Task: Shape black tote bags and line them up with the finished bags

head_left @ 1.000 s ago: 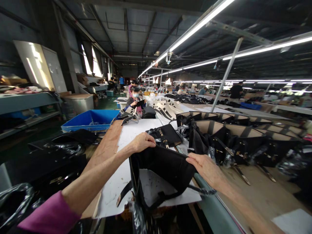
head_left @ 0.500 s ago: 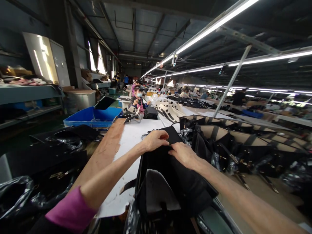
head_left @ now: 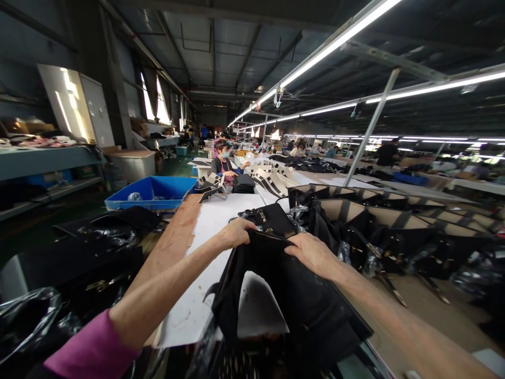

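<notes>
My left hand (head_left: 239,232) pinches the upper edge of a black bag (head_left: 307,310) at its left side. My right hand (head_left: 311,251) grips the same edge further right, thumb on the near face, so the edge runs stretched between both hands. The bag hangs toward me in dark folds, with a pale grey-white patch (head_left: 260,308) showing at its middle. Just beyond my hands lies a black piece with gold buckles (head_left: 270,218) on the white sheet (head_left: 185,310). The fingertips on the far side of the edge are hidden.
Black bags with beige linings (head_left: 379,223) stand in rows on the right. Black bags in clear plastic (head_left: 74,268) are piled at left, near a blue bin (head_left: 152,192). A masked person (head_left: 224,163) sits beyond the table, by black-and-cream strips (head_left: 272,179).
My hands have moved apart along the bag's edge, and the gold-buckled piece beyond now shows. A black flat piece above the blue bin is gone from sight. The person opposite has lowered a hand.
</notes>
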Demonstrator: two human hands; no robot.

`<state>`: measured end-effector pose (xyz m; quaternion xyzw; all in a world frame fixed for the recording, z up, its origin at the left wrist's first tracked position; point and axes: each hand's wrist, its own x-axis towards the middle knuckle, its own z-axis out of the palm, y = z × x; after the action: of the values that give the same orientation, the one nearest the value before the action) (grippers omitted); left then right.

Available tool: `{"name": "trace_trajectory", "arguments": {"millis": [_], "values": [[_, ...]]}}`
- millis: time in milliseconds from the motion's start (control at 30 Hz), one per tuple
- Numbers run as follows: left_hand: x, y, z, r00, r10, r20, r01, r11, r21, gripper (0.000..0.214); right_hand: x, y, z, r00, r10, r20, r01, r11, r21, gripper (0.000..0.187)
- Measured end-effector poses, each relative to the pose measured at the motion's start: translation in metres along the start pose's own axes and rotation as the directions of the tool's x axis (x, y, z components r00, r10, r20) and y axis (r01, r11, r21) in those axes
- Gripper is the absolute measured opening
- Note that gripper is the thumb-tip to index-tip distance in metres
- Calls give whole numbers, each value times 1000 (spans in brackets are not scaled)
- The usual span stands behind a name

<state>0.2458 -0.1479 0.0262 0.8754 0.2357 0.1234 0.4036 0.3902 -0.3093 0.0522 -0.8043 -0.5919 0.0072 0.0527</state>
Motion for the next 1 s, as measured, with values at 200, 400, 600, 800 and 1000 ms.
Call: {"name": "trace_trajectory", "arguments": {"millis": [200,400,600,800,1000], "values": [[25,-5,0,980,94,174,-83,994,-73,37,-14,15,3,999,33,-25,-33,999,-4,22],[28,-8,9,969,162,184,-112,960,-255,26,-12,17,9,996,91,-21,-91,996,-4,26],[31,-10,15,973,194,127,-162,961,-225,24,6,13,9,996,30,-86,-33,999,-37,24],[33,-13,17,976,188,113,-159,960,-230,23,16,11,10,995,-66,-74,62,997,-53,23],[31,-8,18,985,144,94,-121,969,-217,22,16,12,10,994,-78,-71,73,994,-76,26]]}}
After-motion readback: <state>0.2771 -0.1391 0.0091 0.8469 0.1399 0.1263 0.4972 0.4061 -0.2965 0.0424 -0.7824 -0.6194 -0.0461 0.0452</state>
